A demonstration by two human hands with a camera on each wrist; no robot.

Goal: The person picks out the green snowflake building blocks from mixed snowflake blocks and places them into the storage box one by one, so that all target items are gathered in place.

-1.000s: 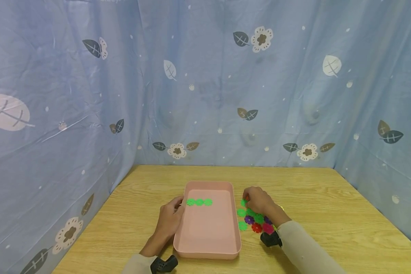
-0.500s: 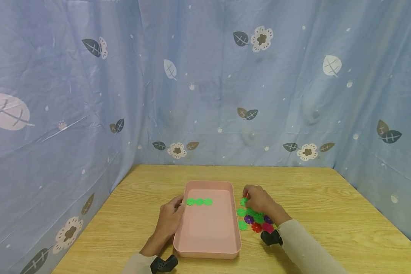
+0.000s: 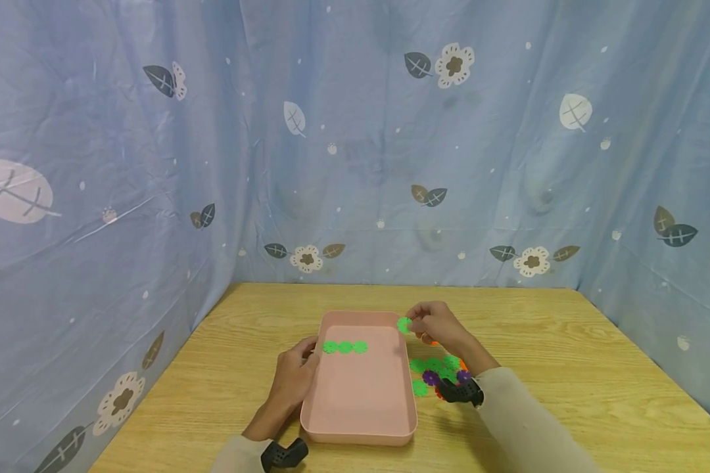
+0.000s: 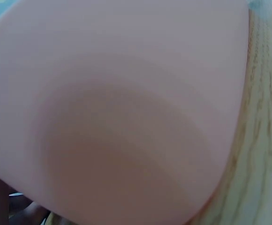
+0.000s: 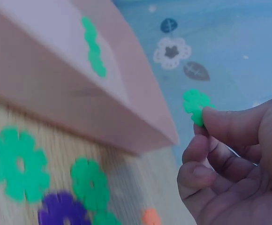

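Note:
Between thumb and fingertip, my right hand (image 3: 440, 326) pinches a green notched plastic disc (image 5: 196, 107), held up at the far right corner of the pink tray (image 3: 363, 394). Three green discs (image 3: 346, 347) lie in a row inside the tray, toward its far left. My left hand (image 3: 296, 374) holds the tray's left side, its thumb by the rim and part of the fingers hidden. In the left wrist view the tray's wall (image 4: 126, 117) fills most of the picture.
Right of the tray lies a loose pile of green discs (image 3: 420, 387), purple discs (image 3: 430, 378), and red and orange ones, partly covered by my right wrist's black strap device (image 3: 461, 391). Behind the wooden table (image 3: 538, 341) hangs a blue patterned curtain (image 3: 355, 131).
My right hand has lifted a green disc from the pile and moved it up and left to the tray's far right corner. The left hand stays on the tray.

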